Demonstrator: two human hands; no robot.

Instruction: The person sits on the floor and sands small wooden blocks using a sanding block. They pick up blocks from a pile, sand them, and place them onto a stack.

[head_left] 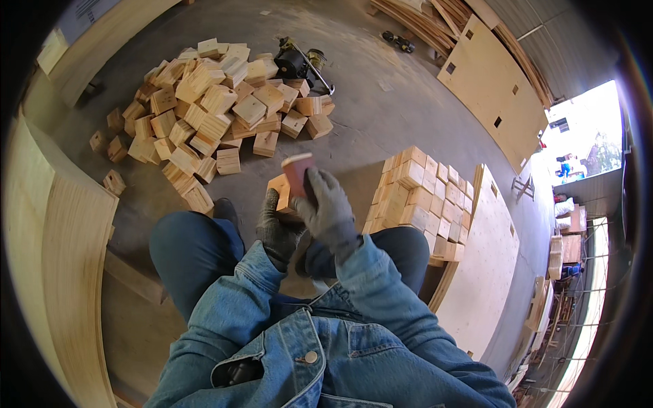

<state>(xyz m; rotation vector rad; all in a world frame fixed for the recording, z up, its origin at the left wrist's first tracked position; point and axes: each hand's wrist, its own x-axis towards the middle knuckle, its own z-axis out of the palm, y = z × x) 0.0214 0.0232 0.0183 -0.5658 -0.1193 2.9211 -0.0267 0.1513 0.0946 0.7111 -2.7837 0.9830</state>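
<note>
Grey workshop floor (pixel 367 126) beneath wooden blocks (pixel 219 100)

Seated person, gloved hands together between the knees. Left hand (pixel 279 232) grips a pale wooden block (pixel 277 183) from below. Right hand (pixel 329 212) holds a reddish-brown slab (pixel 296 178) upright just over the block; whether the two touch cannot be told. Ahead, to the left: loose heap of wooden blocks (pixel 204 112) on the grey floor (pixel 371 115), black-and-yellow tool (pixel 292 62) at the heap's far right edge. Right of the knees: neat stack of blocks (pixel 425 194), beside a plywood sheet (pixel 486 255). Far right: bright opening (pixel 592 126).
</note>
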